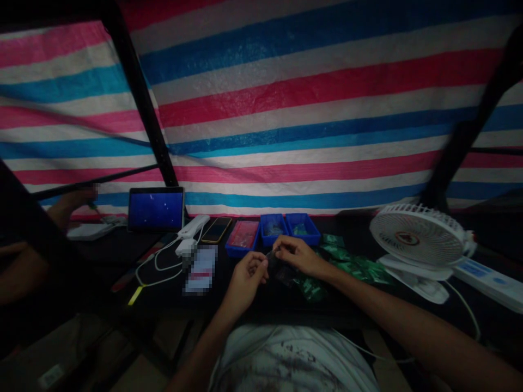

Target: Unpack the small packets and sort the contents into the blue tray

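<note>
Over the dark table, my left hand and my right hand are close together with fingers pinched. Between their fingertips is a small, dark, see-through plastic bag; its contents are too dim to make out. Another dark clear bag lies just below my right hand. A green packet rests on the table under my right wrist, and several more green packets are spread out to its right.
Beyond my hands stand blue bins: one with pinkish-red packets, two with small bags. At left are a phone, tablet, white power strip and cable. A clip fan stands right. Another person's arm shows far left.
</note>
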Demonstrator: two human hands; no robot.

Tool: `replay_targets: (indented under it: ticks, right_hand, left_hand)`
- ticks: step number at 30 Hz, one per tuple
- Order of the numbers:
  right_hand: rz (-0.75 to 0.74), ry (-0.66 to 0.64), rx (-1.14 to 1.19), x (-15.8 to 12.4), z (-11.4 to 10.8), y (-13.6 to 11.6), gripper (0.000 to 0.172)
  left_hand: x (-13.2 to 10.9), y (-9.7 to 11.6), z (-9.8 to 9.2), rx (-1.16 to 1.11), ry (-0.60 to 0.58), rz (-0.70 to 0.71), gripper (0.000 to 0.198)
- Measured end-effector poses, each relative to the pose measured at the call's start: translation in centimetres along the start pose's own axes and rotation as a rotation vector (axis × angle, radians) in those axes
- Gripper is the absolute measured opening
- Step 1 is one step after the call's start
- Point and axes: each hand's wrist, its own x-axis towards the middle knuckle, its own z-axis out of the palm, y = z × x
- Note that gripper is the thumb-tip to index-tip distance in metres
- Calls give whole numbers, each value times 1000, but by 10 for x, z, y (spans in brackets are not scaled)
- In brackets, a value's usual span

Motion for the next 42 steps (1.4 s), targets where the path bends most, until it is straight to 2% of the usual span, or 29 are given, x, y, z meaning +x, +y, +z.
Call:
replay_targets:
  ticks: [11,23,29,36,42]
  right_hand:
    - [-35,-6,10,1,-1,2,8]
    - [50,-7,62,1,2,-1,30]
    - [71,-22,144,1,3,-3,28]
    - [117,3,124,2,0,1,30]
    - [74,-26,103,1,3,-1,30]
  left_hand:
    - [0,0,0,2,-18,-17,29]
    - [-1,5,0,-25,12,0,30]
    - [-1,4,-1,-61,-8,-1,29]
    - [1,1,-2,-41,80,12,29]
    - [2,0,-1,-50,85,-23,30]
